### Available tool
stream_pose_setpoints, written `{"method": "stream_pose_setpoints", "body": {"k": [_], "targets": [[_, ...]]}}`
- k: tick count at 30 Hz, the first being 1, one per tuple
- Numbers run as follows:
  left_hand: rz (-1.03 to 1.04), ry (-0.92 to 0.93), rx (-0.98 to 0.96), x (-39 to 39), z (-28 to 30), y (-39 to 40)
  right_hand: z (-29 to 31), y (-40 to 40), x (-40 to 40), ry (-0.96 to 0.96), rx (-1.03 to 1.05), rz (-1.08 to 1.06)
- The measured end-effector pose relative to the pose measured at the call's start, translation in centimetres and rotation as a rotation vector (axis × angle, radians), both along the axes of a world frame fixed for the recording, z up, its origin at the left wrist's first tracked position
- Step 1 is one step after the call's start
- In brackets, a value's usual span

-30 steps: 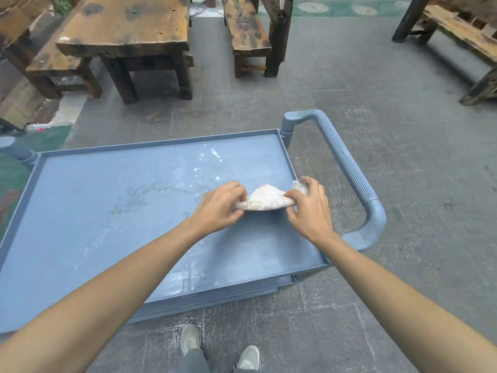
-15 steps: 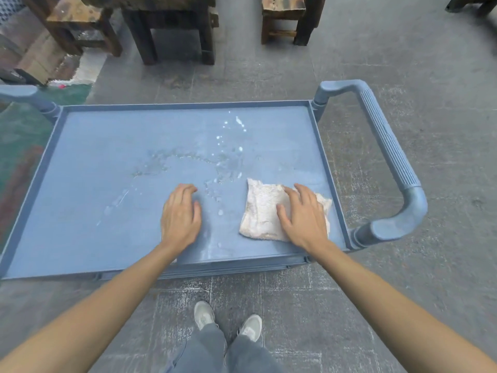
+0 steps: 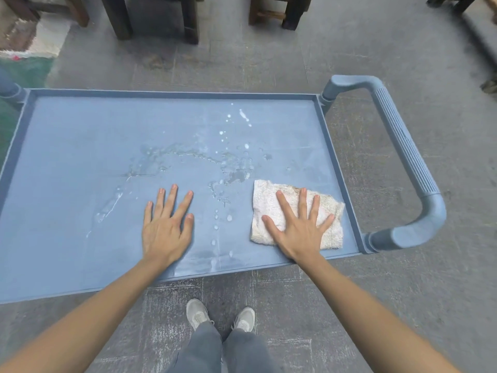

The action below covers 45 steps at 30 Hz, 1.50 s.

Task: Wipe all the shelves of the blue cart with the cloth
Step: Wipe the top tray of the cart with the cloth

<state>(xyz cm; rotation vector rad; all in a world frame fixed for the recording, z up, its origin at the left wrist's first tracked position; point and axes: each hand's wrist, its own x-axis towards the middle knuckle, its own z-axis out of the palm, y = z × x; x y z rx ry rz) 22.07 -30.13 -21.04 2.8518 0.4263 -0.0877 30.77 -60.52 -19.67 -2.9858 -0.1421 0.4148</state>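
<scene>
Dark wooden furniture legs on grey floor; green mat.

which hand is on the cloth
The right hand, fingers spread flat on the white cloth near the cart handle. The left hand rests on the bare shelf.

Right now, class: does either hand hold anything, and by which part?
Nothing is gripped. The right hand presses flat, fingers spread, on the middle of the cloth; the left hand rests flat on the bare cart shelf.
</scene>
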Motion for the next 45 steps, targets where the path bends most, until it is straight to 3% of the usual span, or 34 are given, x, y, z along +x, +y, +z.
{"method": "stream_pose_setpoints", "body": {"k": [13, 25, 32, 38, 45], "targets": [[-0.012, -0.028, 0.047, 0.0, 0.0, -0.2, -0.5, 3.7, 9.9, -0.016, 0.056, -0.141], [0.162, -0.239, -0.052, 7.3, 0.5, -0.6, -1.0, 6.7, 23.9, -0.039, 0.086, -0.03], [0.101, -0.107, 0.01, 7.8, 0.0, -1.0, -0.7, 9.3, 30.1, -0.045, 0.155, -0.085], [0.06, -0.026, 0.07, 8.0, -0.1, -0.9, -0.5, 9.3, 30.6, -0.143, 0.235, 0.002], [0.077, -0.018, 0.093, 8.3, -0.4, -0.9, -0.6, 7.8, 26.6, -0.064, 0.139, 0.155]]}}
